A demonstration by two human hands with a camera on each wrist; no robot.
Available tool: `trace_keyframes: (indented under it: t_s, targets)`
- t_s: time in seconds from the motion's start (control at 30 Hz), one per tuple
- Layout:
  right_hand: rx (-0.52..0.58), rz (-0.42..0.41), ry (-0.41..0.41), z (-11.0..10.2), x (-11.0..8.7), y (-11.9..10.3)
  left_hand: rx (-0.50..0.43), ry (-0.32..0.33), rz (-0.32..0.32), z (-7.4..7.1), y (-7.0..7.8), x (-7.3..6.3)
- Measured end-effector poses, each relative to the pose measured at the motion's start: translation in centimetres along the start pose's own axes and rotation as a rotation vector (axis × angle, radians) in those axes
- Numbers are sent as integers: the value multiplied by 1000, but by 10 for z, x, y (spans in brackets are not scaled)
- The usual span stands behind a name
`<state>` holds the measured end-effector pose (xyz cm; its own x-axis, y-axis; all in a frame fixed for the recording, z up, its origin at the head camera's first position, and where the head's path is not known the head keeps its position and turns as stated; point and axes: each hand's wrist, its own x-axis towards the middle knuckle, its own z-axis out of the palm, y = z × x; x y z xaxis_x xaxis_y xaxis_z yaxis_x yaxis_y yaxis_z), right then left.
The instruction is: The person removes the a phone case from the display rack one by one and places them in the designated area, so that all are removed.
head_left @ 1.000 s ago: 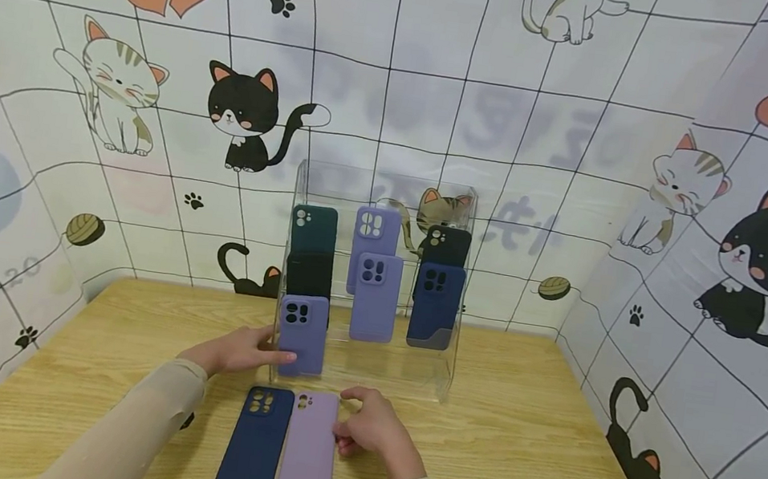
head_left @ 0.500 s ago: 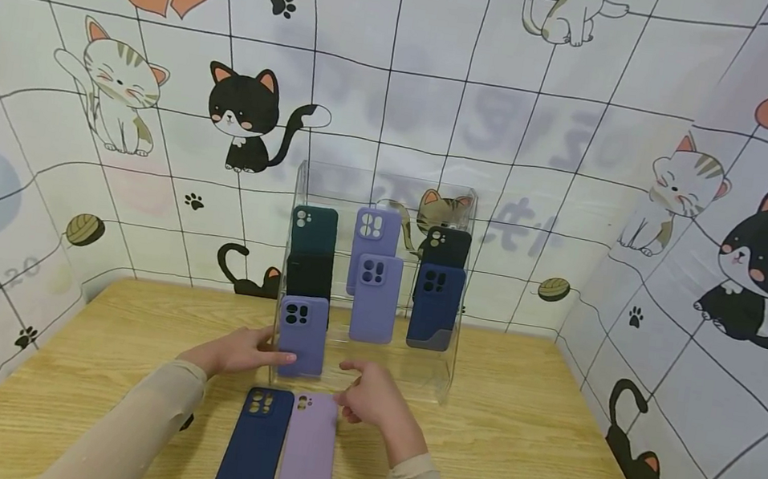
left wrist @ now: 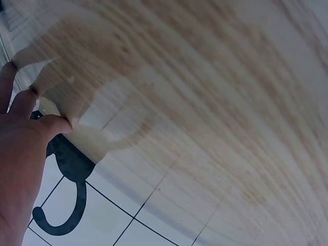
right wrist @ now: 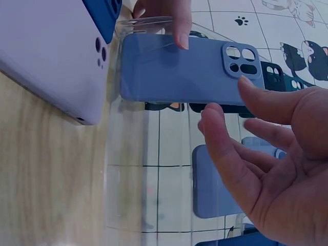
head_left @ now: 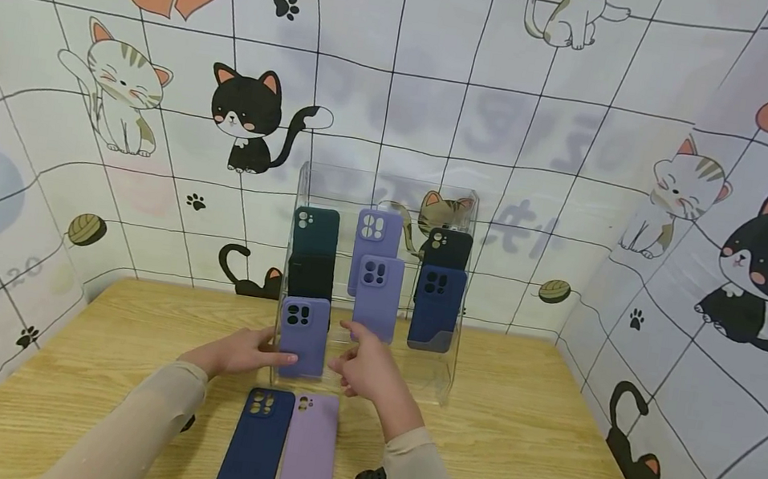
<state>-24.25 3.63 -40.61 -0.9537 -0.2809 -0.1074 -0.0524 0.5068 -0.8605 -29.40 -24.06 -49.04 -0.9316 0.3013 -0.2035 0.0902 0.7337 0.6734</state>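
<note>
A clear acrylic display stand (head_left: 403, 373) holds several phone cases in tiers. At its lower left corner my left hand (head_left: 240, 351) grips the stand's side, its thumb over the front of a purple phone case (head_left: 305, 330) in the bottom tier. The left wrist view shows the fingertips (left wrist: 34, 91) at the clear stand. My right hand (head_left: 373, 366) is just right of that case, fingers spread and nothing held. Up close in the right wrist view, the thumb and index fingertips are near the long edge of the purple case (right wrist: 169, 72).
On the wooden table (head_left: 502, 449) before the stand lie a dark blue phone case (head_left: 253, 449) and a lilac one (head_left: 310, 448), side by side. Higher tiers hold green (head_left: 315, 230), purple (head_left: 376, 303) and dark blue (head_left: 436, 311) cases. Cat-print cloth walls (head_left: 512, 151) surround the table.
My right hand has moved up and away from beside the lilac case on the table to the purple case in the stand. My left hand has stayed in place.
</note>
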Motion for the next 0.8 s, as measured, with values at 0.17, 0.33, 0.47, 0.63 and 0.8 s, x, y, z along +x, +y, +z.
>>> trace_keyframes:
  t_s: [0.17, 0.33, 0.47, 0.63, 0.8]
  targets:
    - [-93, -39, 49, 1, 10, -13, -5, -4, 6, 0, 1, 0]
    - [-147, -47, 78, 2, 19, -22, -10, -2, 4, 0, 0, 0]
    - [-178, -49, 91, 6, 24, -26, -5, 2, 8, 1, 0, 0]
    - [-211, -56, 94, 13, 26, -24, -7, 3, -1, 1, 1, 0]
    - [-215, -69, 95, 20, 27, -18, -9, 5, -6, 1, 2, -1]
